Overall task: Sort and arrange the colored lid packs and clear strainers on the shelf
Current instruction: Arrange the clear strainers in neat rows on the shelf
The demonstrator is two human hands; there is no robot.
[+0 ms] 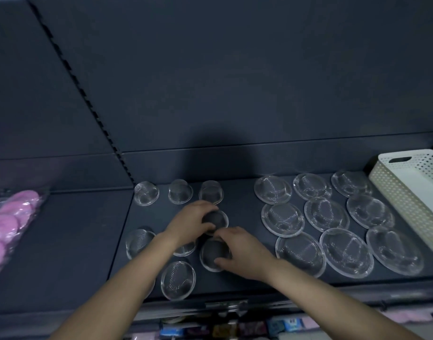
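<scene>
both hands work mid-shelf (237,197). the left hand (192,223) grips the far strainer (219,220); the right hand (242,252) grips the near strainer (210,253) just in front, nearly touching. larger strainers (326,214) lie right, pink lid packs (12,217) far left.

Nine wide clear mesh strainers (326,214) lie right of the right hand (240,251). Eight smaller clear mesh strainers (180,191) sit around it and the left hand (191,222). One white perforated plastic basket (401,200) is farther right, and one pink lid pack (12,217) is far left.

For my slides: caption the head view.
Left hand grips one clear strainer, right hand a second strainer, on the dark shelf.
</scene>
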